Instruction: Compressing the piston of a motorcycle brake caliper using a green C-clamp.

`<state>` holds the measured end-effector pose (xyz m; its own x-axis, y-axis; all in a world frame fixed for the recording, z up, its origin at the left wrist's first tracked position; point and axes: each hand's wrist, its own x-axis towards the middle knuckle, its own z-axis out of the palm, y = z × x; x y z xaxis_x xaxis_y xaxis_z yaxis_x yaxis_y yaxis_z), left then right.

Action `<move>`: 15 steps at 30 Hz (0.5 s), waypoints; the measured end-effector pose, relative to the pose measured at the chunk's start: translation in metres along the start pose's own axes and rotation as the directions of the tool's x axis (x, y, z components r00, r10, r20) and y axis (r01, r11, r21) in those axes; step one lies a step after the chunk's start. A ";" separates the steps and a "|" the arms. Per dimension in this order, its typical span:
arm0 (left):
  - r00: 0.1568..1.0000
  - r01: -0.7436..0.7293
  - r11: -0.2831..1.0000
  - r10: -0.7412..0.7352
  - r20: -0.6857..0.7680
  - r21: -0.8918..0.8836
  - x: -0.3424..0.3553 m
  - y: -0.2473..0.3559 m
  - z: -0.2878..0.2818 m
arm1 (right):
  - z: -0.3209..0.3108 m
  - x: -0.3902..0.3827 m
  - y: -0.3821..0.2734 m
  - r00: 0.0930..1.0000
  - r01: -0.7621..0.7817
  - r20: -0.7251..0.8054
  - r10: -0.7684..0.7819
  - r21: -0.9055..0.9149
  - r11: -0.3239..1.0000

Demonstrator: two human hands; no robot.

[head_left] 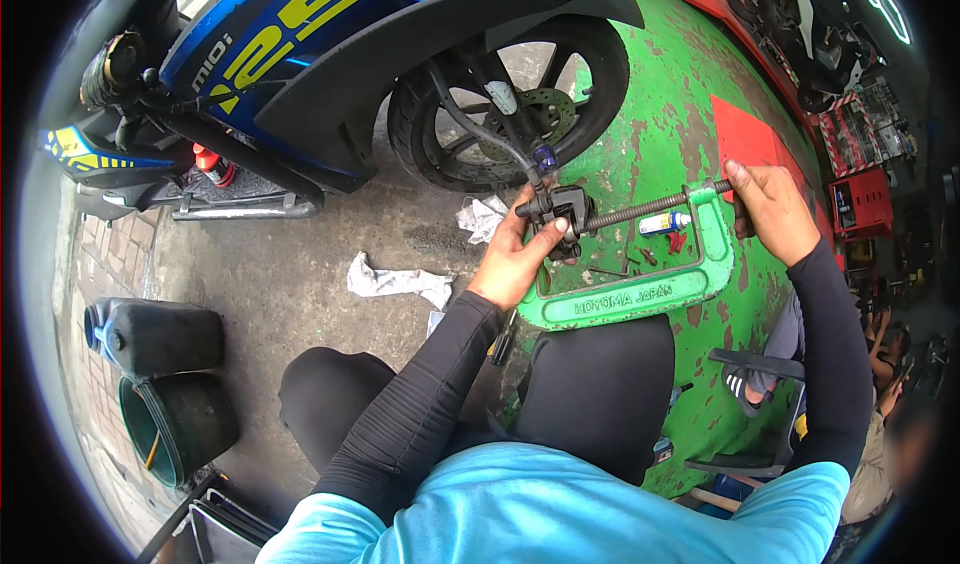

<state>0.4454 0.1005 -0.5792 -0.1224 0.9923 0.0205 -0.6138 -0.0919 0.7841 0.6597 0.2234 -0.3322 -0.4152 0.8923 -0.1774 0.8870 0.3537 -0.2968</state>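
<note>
My left hand (517,262) is closed around a dark brake caliper (568,209), its thumb pressed on the near side. A hose runs from the caliper toward the motorcycle's front fork. The caliper sits in the jaw of a large green C-clamp (625,307), whose frame lies above my right thigh. At the other end, the fingers of my right hand (778,209) grip the end of the clamp's threaded screw (645,209). The screw's tip reaches the caliper; the exact contact is hidden by my left thumb and the caliper body.
A blue motorcycle (300,54) stands ahead, its front wheel (510,104) beyond the caliper. White rags (400,282), a spray can (664,224) and small parts lie on the floor. A black jerrycan (160,336) and bucket (195,424) stand left. Another person's sandalled foot (745,389) is at right.
</note>
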 end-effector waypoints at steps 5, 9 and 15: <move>1.000 0.020 0.996 -0.019 0.014 -0.082 -0.002 0.002 0.002 | -0.005 0.001 -0.007 0.990 -0.130 0.067 0.128 0.023 0.991; 1.000 -0.030 0.998 0.029 -0.009 -0.061 -0.002 0.005 0.006 | -0.009 0.006 -0.009 0.970 -0.213 0.127 0.208 0.021 0.977; 0.998 -0.051 0.999 0.052 -0.027 0.019 -0.001 0.005 0.006 | -0.014 0.016 -0.014 0.905 -0.362 0.255 0.341 0.040 0.931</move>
<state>0.4472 0.0995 -0.5716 -0.1754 0.9835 0.0442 -0.5920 -0.1412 0.7935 0.6432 0.2365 -0.3176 -0.1252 0.8565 -0.5007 0.9683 -0.0045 -0.2499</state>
